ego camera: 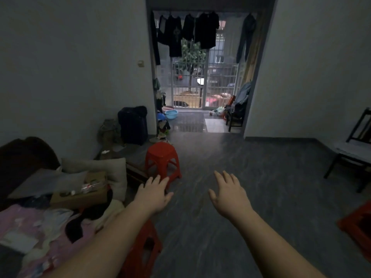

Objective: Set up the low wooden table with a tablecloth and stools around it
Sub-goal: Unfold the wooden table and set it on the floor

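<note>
Red stool (161,155) stands upright on the floor (251,157) ahead, seat up, long axis vertical, just beyond the left grip (154,194). Left grip and right grip (228,194) reach forward empty, palms down, fingers straight and spread.

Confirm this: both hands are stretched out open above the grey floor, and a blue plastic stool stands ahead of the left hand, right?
No: the head view shows the square plastic stool ahead of the left hand is red, not blue. The rest holds: the left and the right hand are stretched out open above the grey tiled floor.
</note>
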